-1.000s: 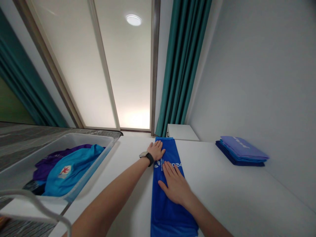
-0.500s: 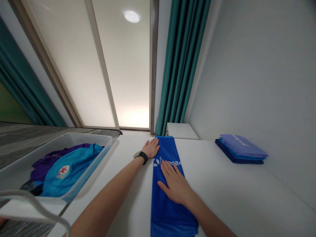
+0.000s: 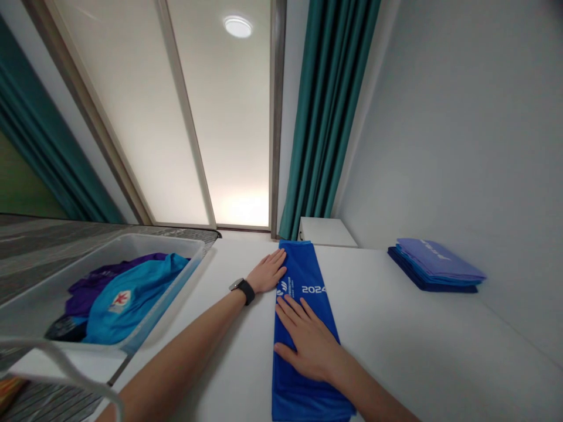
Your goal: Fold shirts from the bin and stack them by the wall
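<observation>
Blue garment (image 3: 305, 266) flat on table (image 3: 396, 334), both hands laid on it

The right hand (image 3: 308, 340) rests palm down across the garment's middle, fingers straight and slightly parted, thumb set wide. The left hand (image 3: 267, 274) lies farther up, at the garment's left edge; its fingers are extended with narrow gaps, tips on the fabric, the palm over the bare tabletop. A watch (image 3: 243, 289) with a dark band is on the left wrist.

The garment is folded into a long strip running away from the person. White print, including "2024", shows just beyond the right fingertips.

To the right, well apart, a stack of folded fabric (image 3: 440, 265) sits near the wall (image 3: 475, 129), violet on top, dark blue at the bottom. To the left, a translucent bin (image 3: 165, 310) contains a loose light-blue garment (image 3: 127, 305) and a purple one (image 3: 101, 281). Beyond the table's far edge are a white cabinet (image 3: 329, 231), a green curtain (image 3: 328, 117) and pale door panels (image 3: 231, 135).
</observation>
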Available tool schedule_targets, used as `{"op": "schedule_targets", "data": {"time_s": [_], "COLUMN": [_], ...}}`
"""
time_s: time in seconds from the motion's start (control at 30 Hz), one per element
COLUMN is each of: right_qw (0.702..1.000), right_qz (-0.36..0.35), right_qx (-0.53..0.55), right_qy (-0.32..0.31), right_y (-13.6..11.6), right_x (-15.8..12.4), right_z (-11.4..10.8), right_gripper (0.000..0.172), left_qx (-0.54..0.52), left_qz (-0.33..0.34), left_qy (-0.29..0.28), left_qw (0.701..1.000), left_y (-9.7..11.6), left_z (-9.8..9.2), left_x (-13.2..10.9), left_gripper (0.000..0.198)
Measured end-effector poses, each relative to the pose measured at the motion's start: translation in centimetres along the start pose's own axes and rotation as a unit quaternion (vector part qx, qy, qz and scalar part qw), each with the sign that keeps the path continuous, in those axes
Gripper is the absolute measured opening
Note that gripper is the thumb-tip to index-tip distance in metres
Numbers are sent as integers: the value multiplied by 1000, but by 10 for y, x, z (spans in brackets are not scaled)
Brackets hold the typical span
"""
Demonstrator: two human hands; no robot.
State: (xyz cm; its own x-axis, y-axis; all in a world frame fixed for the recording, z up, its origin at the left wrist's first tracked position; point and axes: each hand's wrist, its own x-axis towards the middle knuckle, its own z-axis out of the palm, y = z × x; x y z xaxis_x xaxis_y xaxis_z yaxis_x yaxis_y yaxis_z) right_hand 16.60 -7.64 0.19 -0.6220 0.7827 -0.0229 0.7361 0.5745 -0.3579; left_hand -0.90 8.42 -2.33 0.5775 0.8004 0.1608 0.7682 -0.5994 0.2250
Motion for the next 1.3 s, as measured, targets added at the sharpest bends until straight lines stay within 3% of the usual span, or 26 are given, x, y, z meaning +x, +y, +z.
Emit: {"op": "schedule_targets", "data": {"time_s": [0.17, 0.27, 0.73, 1.03, 1.3], "right_qw": [1000, 1000, 999, 994, 994], "right_qz": [-20, -17, -19, 98, 102], "right_qx": [5, 8, 16, -42, -37], "right_qy": [-3, -9, -20, 24, 24], "right_y": [-2, -4, -25, 11, 14], "right_x": [-3, -4, -20, -35, -49], "right_z": [0, 0, -3, -3, 5], "right_gripper": [71, 73, 72, 70, 73], "left_qx": [9, 21, 1, -4, -1], "left_qz": [57, 68, 33, 75, 91], "left_qy": [-16, -22, -6, -55, -57], "left_qw": [998, 997, 999, 996, 994], "left_y": [3, 5, 12, 33, 43], "left_z": [-9, -12, -14, -24, -26], "left_x": [-49, -66, -74, -95, -110], "left_gripper": [60, 59, 59, 67, 76]}}
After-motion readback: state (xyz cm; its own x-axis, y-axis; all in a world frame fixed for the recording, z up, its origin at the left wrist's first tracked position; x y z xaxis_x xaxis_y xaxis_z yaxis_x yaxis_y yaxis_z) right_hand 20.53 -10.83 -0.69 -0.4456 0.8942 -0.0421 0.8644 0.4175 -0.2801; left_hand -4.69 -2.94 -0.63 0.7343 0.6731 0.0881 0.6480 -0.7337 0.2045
